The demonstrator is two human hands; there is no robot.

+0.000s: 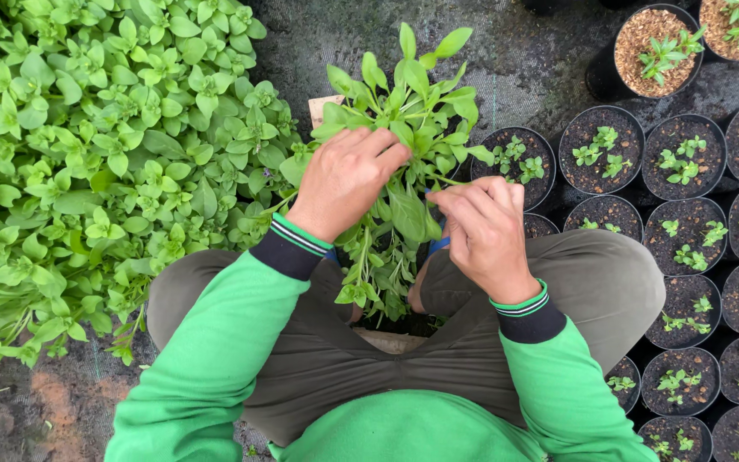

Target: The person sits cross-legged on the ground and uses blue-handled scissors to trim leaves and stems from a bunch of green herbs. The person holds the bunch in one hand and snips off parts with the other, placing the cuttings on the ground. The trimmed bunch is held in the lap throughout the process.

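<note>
In the head view, at the centre of the frame, our left hand [345,181] is closed around a bunch of cuttings [404,128], while our right hand [482,233] pinches one thin stem [445,180] between fingertips just beside it. We judge that a hard tug could snap that stem or bruise leaves, and a loose left grip could drop cuttings onto our lap. The cuttings look fresh and limp-stemmed, with bright green oval leaves, standing between the plant bed [87,154] at left and the black pots [686,162] at right.
</note>
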